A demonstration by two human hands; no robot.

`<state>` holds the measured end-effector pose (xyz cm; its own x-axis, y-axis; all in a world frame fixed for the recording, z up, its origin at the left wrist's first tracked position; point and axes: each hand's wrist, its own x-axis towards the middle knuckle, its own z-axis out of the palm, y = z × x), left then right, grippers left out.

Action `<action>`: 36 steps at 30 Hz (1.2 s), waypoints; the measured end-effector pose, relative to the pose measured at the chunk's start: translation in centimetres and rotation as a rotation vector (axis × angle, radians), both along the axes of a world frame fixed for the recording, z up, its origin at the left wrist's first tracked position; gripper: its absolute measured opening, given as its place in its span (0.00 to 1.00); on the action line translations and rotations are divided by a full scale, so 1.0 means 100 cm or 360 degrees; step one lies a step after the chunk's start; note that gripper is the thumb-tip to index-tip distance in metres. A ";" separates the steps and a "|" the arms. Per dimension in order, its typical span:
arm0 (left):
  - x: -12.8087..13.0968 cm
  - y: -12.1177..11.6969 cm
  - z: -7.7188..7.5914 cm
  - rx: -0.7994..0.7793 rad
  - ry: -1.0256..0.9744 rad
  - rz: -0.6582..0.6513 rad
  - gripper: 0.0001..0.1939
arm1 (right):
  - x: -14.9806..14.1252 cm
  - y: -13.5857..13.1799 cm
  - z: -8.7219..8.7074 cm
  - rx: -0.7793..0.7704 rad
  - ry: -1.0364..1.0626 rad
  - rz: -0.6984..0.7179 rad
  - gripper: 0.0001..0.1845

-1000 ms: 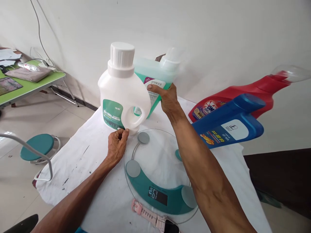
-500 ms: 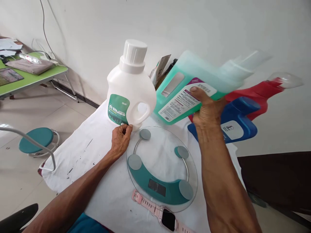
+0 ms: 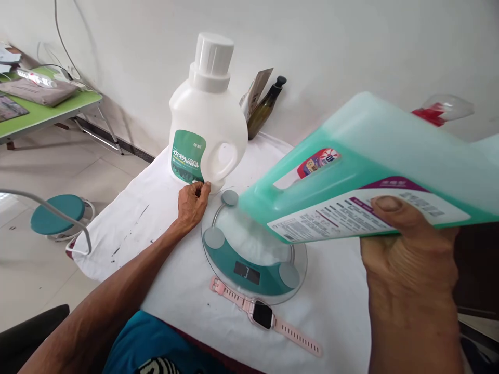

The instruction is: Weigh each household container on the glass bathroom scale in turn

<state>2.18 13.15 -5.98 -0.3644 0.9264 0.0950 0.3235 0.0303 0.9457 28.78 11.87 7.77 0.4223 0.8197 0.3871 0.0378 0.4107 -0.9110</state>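
In my right hand [image 3: 413,244] is a large translucent jug of green liquid [image 3: 335,182], tilted on its side and raised over the right of the table. My thumb presses on its white label, and its neck runs out of view at the right. A white laundry-liquid bottle [image 3: 202,114] with a green label stands upright at the back of the table. My left hand [image 3: 193,205] is curled closed against its lower front, with nothing visible in the fingers. Between my hands lies a round glass scale [image 3: 244,270] with a teal band and a small display.
A pink-strapped smartwatch [image 3: 263,314] lies before the scale on the white cloth [image 3: 335,311]. A dark pump bottle [image 3: 267,106] stands near the wall. A red bottle [image 3: 429,114] is mostly behind the jug. Left are a teal stool [image 3: 58,214] and a green table [image 3: 88,101].
My right hand has lifted the green jug from behind the white bottle and swung it right and nearer, tipping it over. The left hand has stayed by the white bottle. The scale's display has changed.
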 end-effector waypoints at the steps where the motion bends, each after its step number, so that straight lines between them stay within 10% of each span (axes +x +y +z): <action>1: 0.000 0.000 0.000 0.0004 0.0003 -0.0002 0.25 | 0.000 -0.008 -0.003 -0.0043 -0.0012 -0.0009 0.26; 23: -0.002 0.003 -0.003 0.0086 0.0029 -0.0004 0.25 | 0.031 -0.035 -0.030 -0.0004 0.0005 0.0460 0.45; 27: -0.001 0.003 -0.002 0.0105 -0.0008 -0.0014 0.24 | 0.050 -0.037 -0.073 -0.0018 0.0153 0.0058 0.25; 32: 0.001 0.001 0.002 0.0095 -0.0071 -0.0009 0.24 | 0.079 -0.040 -0.144 -0.0427 0.0227 -0.0215 0.33; 36: 0.002 0.001 0.004 0.0085 -0.0056 0.0003 0.24 | 0.085 -0.040 -0.163 -0.0467 0.0264 -0.0225 0.34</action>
